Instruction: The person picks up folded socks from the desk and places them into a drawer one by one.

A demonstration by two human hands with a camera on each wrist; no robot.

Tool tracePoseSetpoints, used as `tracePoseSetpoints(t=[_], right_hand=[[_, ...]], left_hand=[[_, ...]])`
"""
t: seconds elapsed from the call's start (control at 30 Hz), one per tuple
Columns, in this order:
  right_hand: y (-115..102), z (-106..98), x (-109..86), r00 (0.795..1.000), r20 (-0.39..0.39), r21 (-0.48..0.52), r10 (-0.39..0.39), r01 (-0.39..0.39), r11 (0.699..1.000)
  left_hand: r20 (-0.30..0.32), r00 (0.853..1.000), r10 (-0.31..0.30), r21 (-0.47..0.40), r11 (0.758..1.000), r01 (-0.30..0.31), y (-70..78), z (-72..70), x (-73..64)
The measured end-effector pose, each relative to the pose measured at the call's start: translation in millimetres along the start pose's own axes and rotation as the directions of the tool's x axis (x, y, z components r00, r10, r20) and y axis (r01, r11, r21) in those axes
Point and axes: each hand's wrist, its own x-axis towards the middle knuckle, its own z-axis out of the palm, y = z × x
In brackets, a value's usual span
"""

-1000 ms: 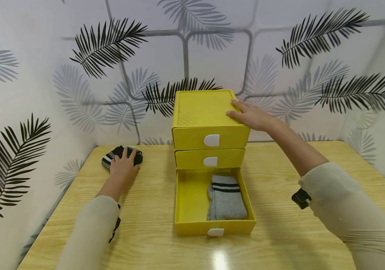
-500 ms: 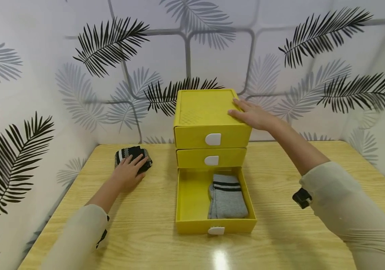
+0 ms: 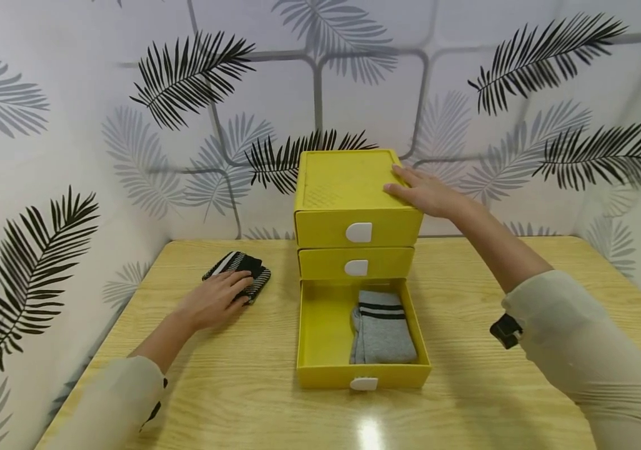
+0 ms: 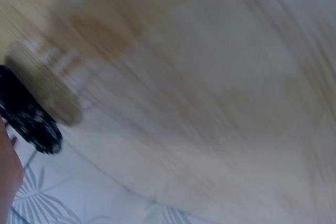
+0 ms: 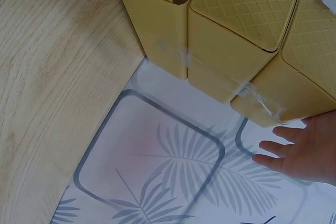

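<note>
My left hand [image 3: 216, 301] holds a folded black sock with white stripes [image 3: 255, 265] at the left of the table, its fingers over the near side. In the left wrist view the black sock [image 4: 29, 111] shows at the left edge, with part of the hand below it. A yellow drawer unit [image 3: 348, 181] with white tabs stands in the middle. Its bottom drawer [image 3: 320, 340] is pulled out; the two above are closed. Folded grey socks with black stripes [image 3: 385, 337] lie in the drawer's right half. My right hand [image 3: 427, 194] rests on the unit's top right edge, fingers extended.
The wood-grain table [image 3: 230, 387] meets a leaf-patterned wall covering [image 3: 253, 81] behind the unit. Strips of clear tape [image 5: 226, 80] run along the unit's side in the right wrist view. The open drawer juts towards the table's front.
My left hand has moved right and slightly nearer with the black sock, which has turned and tilted. My right hand stays on the unit. The head view has shifted slightly.
</note>
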Motion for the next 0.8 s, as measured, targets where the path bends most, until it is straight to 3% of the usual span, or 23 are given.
tracePoseSetpoints(t=[0.07, 0.1, 0.17, 0.23, 0.3, 0.37, 0.47, 0.53, 0.6, 0.7, 0.8], right_hand=[[-1, 0, -0.5, 1.000, 0.001, 0.001, -0.001, 0.001, 1.000], [-1, 0, -0.8, 1.000, 0.000, 0.001, 0.000, 0.000, 1.000], [-1, 0, -1.1, 1.000, 0.000, 0.005, 0.002, -0.002, 1.000], [0, 0, -0.5, 1.000, -0.001, 0.006, 0.001, -0.001, 1.000], [0, 1, 0.2, 1.000, -0.002, 0.005, 0.003, -0.003, 1.000], [0, 0, 0.4, 1.000, -0.004, 0.001, 0.003, -0.003, 1.000], [-1, 0, -0.3, 1.000, -0.003, -0.002, 0.000, 0.000, 1.000], [-2, 0, -0.6, 1.000, -0.002, -0.001, -0.001, 0.001, 1.000], [-2, 0, -0.9, 1.000, -0.001, 0.000, -0.001, 0.001, 1.000], [-1, 1, -0.4, 1.000, -0.001, 0.001, -0.002, 0.002, 1.000], [1, 1, 0.5, 1.000, -0.002, 0.007, -0.011, 0.011, 1.000]], left_hand=[[-0.016, 0.990, -0.140, 0.006, 0.990, 0.140, 6.6, 2.1, 6.3], [-0.014, 0.977, -0.213, 0.005, 0.977, 0.213, 10.6, 3.5, 10.1], [0.024, 0.940, -0.341, 0.010, 0.940, 0.341, 18.1, 6.6, 17.7], [0.089, 0.898, -0.432, 0.019, 0.902, 0.432, 25.4, 9.3, 26.0], [0.153, 0.858, -0.491, 0.021, 0.869, 0.494, 31.8, 11.5, 34.0], [0.212, 0.826, -0.522, 0.035, 0.849, 0.527, 37.5, 12.1, 42.3], [0.273, 0.795, -0.542, 0.067, 0.835, 0.546, 41.7, 12.5, 49.1], [0.293, 0.800, -0.524, 0.092, 0.848, 0.522, 41.6, 12.2, 48.9], [0.295, 0.823, -0.486, 0.101, 0.872, 0.479, 38.9, 11.8, 45.3], [0.262, 0.889, -0.377, 0.083, 0.926, 0.368, 31.4, 10.2, 33.3], [0.206, 0.953, -0.222, 0.062, 0.975, 0.213, 20.8, 8.9, 18.6]])
